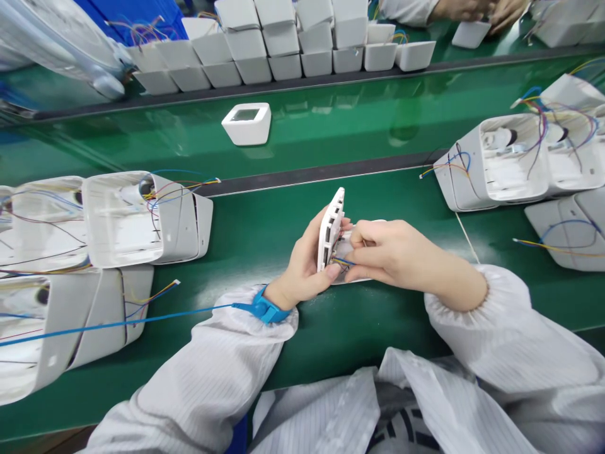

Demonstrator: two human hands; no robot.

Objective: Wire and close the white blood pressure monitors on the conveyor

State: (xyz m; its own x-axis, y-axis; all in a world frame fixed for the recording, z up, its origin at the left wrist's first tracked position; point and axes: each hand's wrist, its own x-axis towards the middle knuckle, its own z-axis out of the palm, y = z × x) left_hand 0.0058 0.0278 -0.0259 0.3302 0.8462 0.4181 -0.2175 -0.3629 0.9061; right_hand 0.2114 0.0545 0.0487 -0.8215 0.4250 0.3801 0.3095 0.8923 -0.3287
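Note:
My left hand (305, 261) is closed around a white plastic cover (332, 228), tilted up on its edge with dark slots or parts along its inner side. My right hand (390, 252) pinches at thin coloured wires (343, 261) that run from the inside of the cover. Beneath both hands rests a white housing (352, 277), mostly hidden by my fingers. Where exactly the wires end behind my right fingertips cannot be seen. A blue wrist strap (268, 307) with a cord circles my left wrist.
White housings with loose wires stand at the left (186, 230) and the right (472, 176). On the green strip beyond the dark rail lies a white unit with a window (250, 132). Stacked white boxes (283, 63) line the back. Another person's hands (472, 12) work at the top right.

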